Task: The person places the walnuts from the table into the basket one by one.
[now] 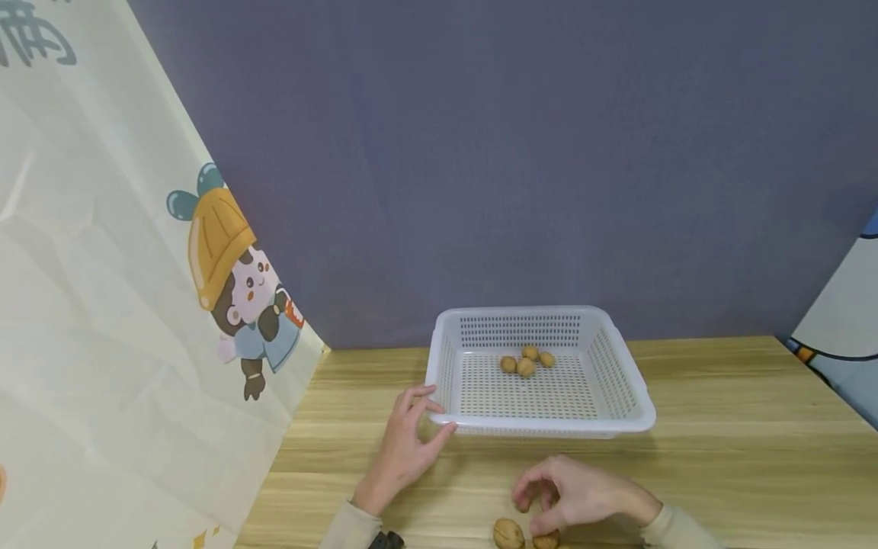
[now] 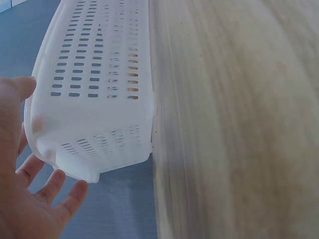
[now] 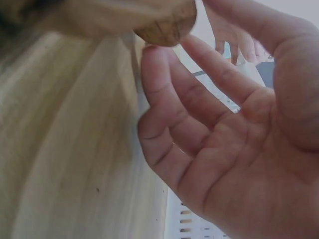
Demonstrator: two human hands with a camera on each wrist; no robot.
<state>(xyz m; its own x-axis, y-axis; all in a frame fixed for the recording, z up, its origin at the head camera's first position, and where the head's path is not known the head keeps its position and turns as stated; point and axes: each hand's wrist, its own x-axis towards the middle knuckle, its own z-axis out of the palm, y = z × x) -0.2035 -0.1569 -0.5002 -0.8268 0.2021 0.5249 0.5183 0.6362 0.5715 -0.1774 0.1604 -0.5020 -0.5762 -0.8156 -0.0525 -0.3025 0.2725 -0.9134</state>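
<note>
A white perforated plastic basket (image 1: 549, 423) stands on the wooden table with several walnuts (image 1: 525, 367) on its floor. My left hand (image 1: 405, 446) is at its near left corner, fingers spread and fingertips touching the rim; the left wrist view shows the thumb side above the basket rim (image 2: 37, 119) and other fingertips beside the corner. In front of the basket, my right hand (image 1: 576, 492) hovers low with bent fingers and thumb apart. Its thumb tip overlaps one walnut (image 1: 546, 540); a second walnut (image 1: 508, 533) lies left of it. In the right wrist view, a walnut (image 3: 169, 30) appears right at the fingertips.
A dark grey-blue panel (image 1: 521, 168) rises behind the basket along the back of the wooden table (image 1: 741, 427). On the left hangs a pale sheet (image 1: 89, 305) with a printed cartoon figure. Another printed sheet (image 1: 850, 305) borders the table at right.
</note>
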